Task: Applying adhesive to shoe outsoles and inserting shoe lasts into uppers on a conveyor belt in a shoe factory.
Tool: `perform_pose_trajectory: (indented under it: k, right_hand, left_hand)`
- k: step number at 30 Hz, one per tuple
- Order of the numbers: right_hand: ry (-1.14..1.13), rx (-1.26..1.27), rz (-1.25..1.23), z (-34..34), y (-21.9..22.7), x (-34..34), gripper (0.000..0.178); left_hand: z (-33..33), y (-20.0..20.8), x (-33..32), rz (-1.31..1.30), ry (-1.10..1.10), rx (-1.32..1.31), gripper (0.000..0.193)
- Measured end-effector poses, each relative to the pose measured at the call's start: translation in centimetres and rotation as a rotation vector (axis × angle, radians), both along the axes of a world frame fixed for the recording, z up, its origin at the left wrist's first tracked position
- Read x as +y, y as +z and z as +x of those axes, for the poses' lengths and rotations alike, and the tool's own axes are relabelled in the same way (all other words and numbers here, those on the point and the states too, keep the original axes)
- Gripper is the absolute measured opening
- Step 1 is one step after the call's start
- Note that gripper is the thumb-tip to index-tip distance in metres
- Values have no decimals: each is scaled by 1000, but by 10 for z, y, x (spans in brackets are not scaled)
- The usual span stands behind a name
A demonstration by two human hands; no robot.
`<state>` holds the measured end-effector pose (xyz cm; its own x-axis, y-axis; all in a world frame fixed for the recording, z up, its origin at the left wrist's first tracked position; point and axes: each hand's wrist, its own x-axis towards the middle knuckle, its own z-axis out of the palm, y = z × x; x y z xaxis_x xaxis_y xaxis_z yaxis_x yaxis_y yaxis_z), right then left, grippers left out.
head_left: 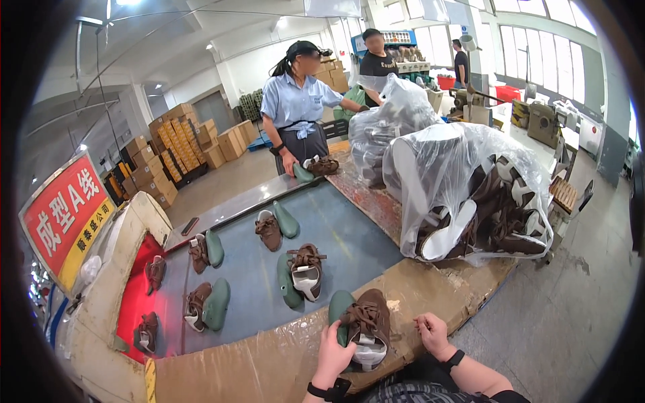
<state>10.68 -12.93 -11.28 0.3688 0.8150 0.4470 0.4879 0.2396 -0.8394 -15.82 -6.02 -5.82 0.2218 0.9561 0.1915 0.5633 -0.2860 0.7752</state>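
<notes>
A brown lace-up shoe (371,319) with a pale lining lies on the cardboard-covered edge right in front of me, its laces tied. A green shoe last (340,306) rests against its left side. My left hand (333,352) is closed on the near end of this last, with the thumb beside the shoe's heel. To the right of the shoe, my right hand (433,336) hovers over the cardboard with its fingers curled together; whether anything small is in them I cannot make out. Just beyond, another brown shoe (307,272) stands beside its green last (287,281).
More brown shoes paired with green lasts lie on the grey conveyor belt (248,295), some under red light at the left. Clear plastic bags (437,158) full of shoes stand at the right. Across the belt, a co-worker (306,101) in a blue shirt touches a green last.
</notes>
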Motion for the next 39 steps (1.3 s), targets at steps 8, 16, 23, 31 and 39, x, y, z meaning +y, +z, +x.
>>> perform_pose_trajectory:
  k: [8, 16, 23, 31, 39]
  right_hand:
    - [-4, -115, 6, -1, 8, -3, 10]
    - [-14, -105, 60, -1, 4, -2, 15]
    - [-11, -150, 6, -2, 8, -4, 8]
    - [13, -136, 17, 0, 2, -1, 9]
    - [-13, -142, 57, 2, -1, 2, 9]
  left_hand:
    - [2, 0, -3, -30, 7, -2, 67]
    - [2, -1, -3, -13, 10, -27, 67]
    - [3, -3, -3, 8, 26, -45, 66]
    - [5, -1, -3, -32, 34, -47, 66]
    - [8, 6, -3, -63, 16, -82, 67]
